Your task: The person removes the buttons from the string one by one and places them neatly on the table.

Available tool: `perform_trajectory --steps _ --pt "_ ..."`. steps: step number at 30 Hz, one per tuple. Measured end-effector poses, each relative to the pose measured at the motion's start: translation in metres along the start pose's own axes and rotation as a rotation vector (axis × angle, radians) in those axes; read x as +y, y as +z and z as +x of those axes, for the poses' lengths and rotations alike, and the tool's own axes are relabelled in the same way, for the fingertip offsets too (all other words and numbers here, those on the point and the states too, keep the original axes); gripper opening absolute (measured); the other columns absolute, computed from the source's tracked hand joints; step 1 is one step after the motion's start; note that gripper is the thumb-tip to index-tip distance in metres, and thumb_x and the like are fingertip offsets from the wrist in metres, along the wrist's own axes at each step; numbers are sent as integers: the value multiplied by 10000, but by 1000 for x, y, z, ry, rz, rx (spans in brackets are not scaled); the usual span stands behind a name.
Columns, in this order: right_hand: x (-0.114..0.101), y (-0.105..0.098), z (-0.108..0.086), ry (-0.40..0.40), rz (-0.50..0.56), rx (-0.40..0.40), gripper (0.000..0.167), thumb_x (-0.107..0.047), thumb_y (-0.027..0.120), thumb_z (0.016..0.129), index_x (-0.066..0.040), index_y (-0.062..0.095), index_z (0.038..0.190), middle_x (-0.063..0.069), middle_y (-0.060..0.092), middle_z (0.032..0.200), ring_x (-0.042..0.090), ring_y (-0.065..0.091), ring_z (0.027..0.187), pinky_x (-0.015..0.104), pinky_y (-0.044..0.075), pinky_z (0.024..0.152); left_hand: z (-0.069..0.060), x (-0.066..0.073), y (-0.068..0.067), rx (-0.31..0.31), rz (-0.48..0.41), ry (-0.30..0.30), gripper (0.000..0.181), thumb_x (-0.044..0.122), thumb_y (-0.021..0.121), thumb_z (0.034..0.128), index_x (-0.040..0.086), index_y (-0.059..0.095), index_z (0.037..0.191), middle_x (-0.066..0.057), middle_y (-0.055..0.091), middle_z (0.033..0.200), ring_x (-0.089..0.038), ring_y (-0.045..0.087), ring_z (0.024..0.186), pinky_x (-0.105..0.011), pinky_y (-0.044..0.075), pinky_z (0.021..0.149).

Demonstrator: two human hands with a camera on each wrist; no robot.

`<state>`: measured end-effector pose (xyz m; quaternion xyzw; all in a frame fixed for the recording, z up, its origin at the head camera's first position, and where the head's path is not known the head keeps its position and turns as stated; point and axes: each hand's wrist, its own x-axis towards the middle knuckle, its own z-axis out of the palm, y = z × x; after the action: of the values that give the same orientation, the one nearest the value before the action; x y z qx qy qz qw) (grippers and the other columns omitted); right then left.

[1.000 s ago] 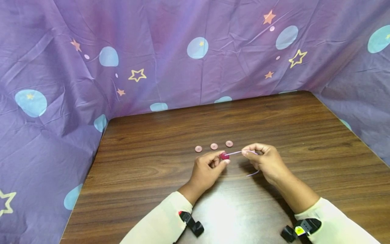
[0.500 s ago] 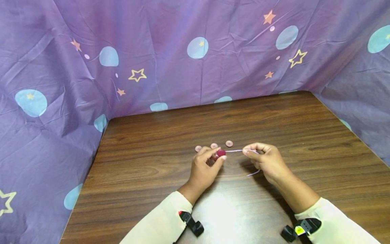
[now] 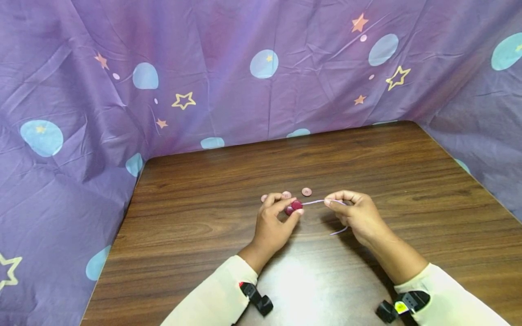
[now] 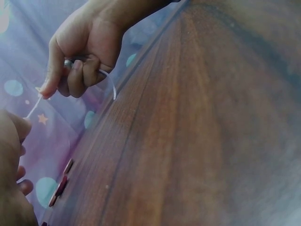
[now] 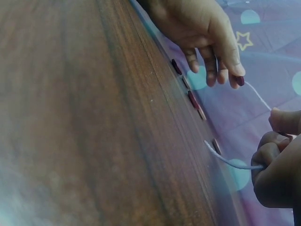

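Head view, I've the left hand (image 3: 273, 225) pinching a crimson button (image 3: 297, 205) short of the far edge of the table (image 3: 228, 167). Left wrist: the right hand (image 4: 87, 47) pinches the lilac cord (image 4: 34, 107), likely to hold it straight; right wrist: its tail (image 5: 230, 163) dangles free.

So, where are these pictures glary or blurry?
Head view: white glare washes out the table between the left sleeve and right sleeve, with dark shadow near the right hand; left wrist view: dimmer, wood grain softly blurred, pale sheen lower right; right wrist view: also soft, pale sheen lower left, though the string reads clearly.
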<state>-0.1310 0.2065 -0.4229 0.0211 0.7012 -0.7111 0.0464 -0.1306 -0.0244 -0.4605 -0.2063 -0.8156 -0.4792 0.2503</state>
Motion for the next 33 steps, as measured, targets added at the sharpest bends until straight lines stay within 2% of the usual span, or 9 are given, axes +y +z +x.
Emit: perform_trajectory --steps 5,8,11,14,18,22,33 --pt "-1 0 0 13 13 13 203 -21 760 989 -178 802 868 -132 590 695 31 450 578 182 364 493 1 0 1 -15 -27 -9 314 132 913 879 20 831 1161 -191 704 1217 -312 697 1185 -406 563 1075" --pt "-2 -1 -1 22 13 18 273 -14 751 993 -233 793 835 -134 595 707 30 455 587 177 367 498 2 2 2 -27 -26 -12 322 138 911 883 22 829 1172 -190 702 1222 -312 699 1185 -410 568 1072" --pt "-2 -1 -1 21 20 14 272 -17 748 998 -232 789 837 -135 600 721 28 454 590 173 365 499 2 4 5 -49 -20 -10 328 136 905 885 17 825 1180 -184 698 1212 -308 717 1118 -400 602 999" --pt "-3 -2 -1 11 44 9 226 -12 746 998 -189 795 865 -132 609 727 23 448 580 167 357 493 4 6 8 -90 -25 -23 329 139 891 898 17 820 1195 -167 690 1187 -307 720 1018 -372 613 907" --pt "-4 -3 -1 -8 69 9 194 -2 744 996 -152 804 888 -129 630 734 22 440 566 172 354 490 4 6 11 -129 -31 -70 322 135 880 906 10 819 1196 -147 689 1165 -325 707 966 -335 589 868" --pt "-6 -9 -3 -25 91 19 208 9 732 999 -149 806 885 -130 646 753 22 430 562 191 352 494 5 6 11 -148 -16 -98 321 141 874 912 12 819 1201 -136 687 1166 -315 704 971 -294 573 877" --pt "-9 -22 -5 -37 187 34 238 26 712 1012 -150 815 890 -122 648 762 14 445 562 187 366 489 6 5 13 -241 83 -87 326 205 869 938 38 822 1214 -86 690 1144 -205 628 1031 -302 549 933"
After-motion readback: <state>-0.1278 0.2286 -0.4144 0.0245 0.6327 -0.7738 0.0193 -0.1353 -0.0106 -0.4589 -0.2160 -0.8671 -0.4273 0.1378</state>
